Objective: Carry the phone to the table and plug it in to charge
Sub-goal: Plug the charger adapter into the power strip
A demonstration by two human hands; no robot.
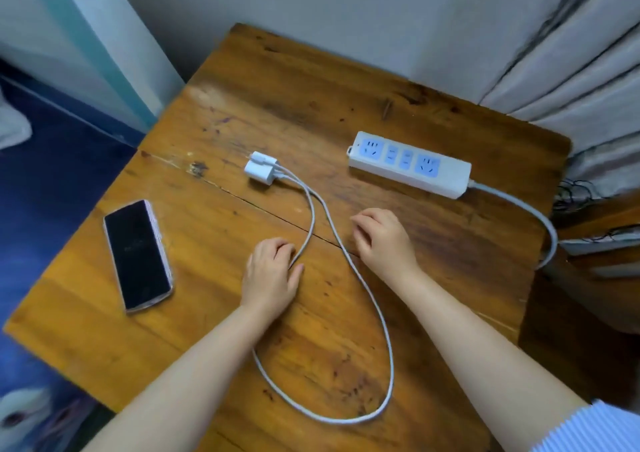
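A black-screened phone lies face up on the wooden table, at its left side. A white charger block sits at the table's middle, with a white cable looping from it toward the near edge. My left hand rests palm down on the table with the cable running under its fingers. My right hand rests beside the cable's other strand, fingers curled down and apart, holding nothing. A white power strip with blue sockets lies at the right rear.
The power strip's grey cord drops off the table's right edge. A curtain hangs at the back right and a wall stands behind. Blue bedding lies left of the table.
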